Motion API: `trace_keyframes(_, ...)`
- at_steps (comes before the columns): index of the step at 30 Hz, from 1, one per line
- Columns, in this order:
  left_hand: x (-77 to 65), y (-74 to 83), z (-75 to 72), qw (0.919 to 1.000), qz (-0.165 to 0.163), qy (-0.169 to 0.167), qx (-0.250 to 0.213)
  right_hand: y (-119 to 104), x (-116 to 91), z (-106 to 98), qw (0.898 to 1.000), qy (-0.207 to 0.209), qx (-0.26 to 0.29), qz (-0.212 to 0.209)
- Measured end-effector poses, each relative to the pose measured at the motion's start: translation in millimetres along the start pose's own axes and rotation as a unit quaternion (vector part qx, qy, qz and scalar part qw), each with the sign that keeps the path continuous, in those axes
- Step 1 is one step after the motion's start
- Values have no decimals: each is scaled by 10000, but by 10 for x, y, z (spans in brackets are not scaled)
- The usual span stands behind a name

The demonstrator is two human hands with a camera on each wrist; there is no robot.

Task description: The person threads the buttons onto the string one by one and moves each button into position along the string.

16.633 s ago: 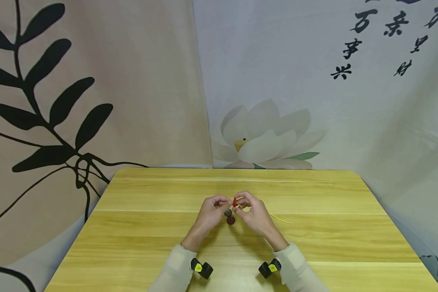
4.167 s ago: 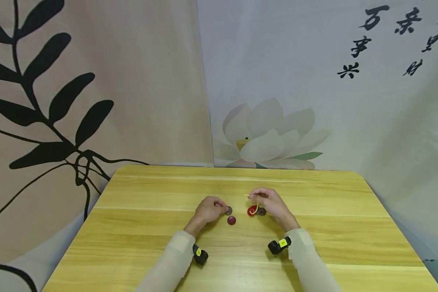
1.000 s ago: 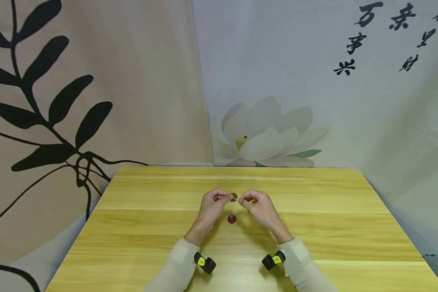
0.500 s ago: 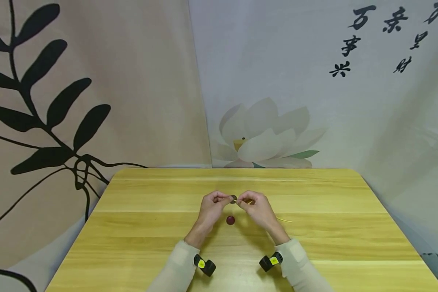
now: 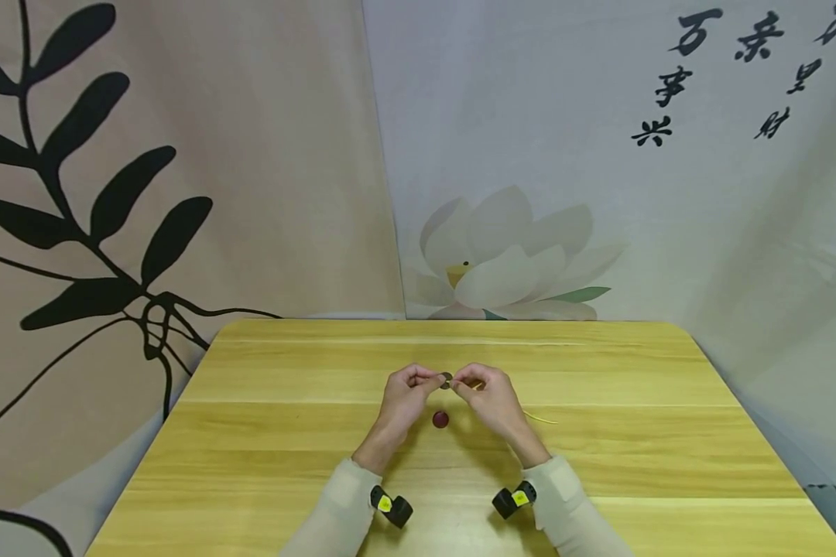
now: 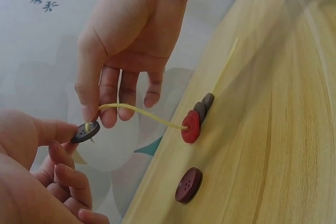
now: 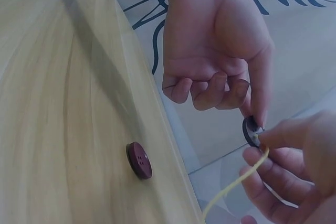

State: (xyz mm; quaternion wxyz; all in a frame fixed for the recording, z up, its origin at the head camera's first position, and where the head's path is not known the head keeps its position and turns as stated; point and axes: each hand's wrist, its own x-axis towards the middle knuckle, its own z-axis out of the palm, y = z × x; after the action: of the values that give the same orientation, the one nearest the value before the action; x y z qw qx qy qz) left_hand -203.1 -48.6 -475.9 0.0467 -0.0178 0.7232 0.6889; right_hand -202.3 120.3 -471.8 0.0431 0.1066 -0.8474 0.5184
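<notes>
My left hand (image 5: 406,393) pinches a dark grey button (image 6: 93,127) by its edge, above the table. Facing it, my right hand (image 5: 488,398) pinches a yellow cord (image 6: 147,113) close to that button. The cord's end is at the button's holes, and a short yellow tip shows below it in the left wrist view. From my right fingers the cord runs down to a red button (image 6: 192,127) on the table. Two brownish buttons (image 6: 209,100) lie in line behind the red one, with more cord beyond. Apart from these, a maroon button (image 5: 440,419) lies nearer me.
The wooden table (image 5: 286,464) carries all the loose pieces. Behind its far edge hangs a printed cloth backdrop (image 5: 299,155). Each wrist wears a small black camera, the left camera (image 5: 392,507) and the right camera (image 5: 514,499), low over the tabletop.
Earlier the red button was between both hands; later it lay on the table. My left hand has since lifted the grey button to meet the cord. Over the last second, my right fingers closed in on it.
</notes>
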Motion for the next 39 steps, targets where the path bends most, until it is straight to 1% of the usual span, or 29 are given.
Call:
trace_keyframes(10,-2,-4,5,9997,-212,64,54,19,-4,43,10000,-37,59,-24)
trace_keyframes(12,-34,50,10,9997,-214,53,69,23,-2,52,10000,-41,23,-49)
trace_keyframes(15,-137,209,11,9998,-192,47,72,24,0,65,9999,-57,-11,-93)
trace_keyframes(17,-191,272,13,9999,-65,50,63,21,-1,71,9999,-55,-25,-108)
trace_keyframes(19,-231,324,11,10000,-38,66,50,19,-1,77,9999,-65,-9,-124)
trace_keyframes(21,-207,292,11,9999,-83,92,33,15,-2,81,9999,-73,5,-135)
trace_keyframes(22,-180,251,10,9999,-92,97,12,13,-2,83,9999,-71,22,-138)
trace_keyframes(25,-86,131,3,9996,-270,121,-1,12,-2,89,9999,-78,60,-127)
trace_keyframes(27,-31,30,-2,9995,-272,137,-19,19,-1,98,9999,-89,85,-106)
trace_keyframes(29,2,-33,-7,9995,-265,157,-41,29,-1,108,9999,-125,80,-72)
trace_keyframes(32,23,-70,-12,9995,-229,197,-108,49,2,128,9997,-196,91,-63)
trace_keyframes(35,31,-75,-14,9995,-197,224,-140,46,1,145,9995,-271,79,-120)
trace_keyframes(39,36,-78,-16,9993,-232,258,-114,14,-4,162,9992,-315,-113,-225)
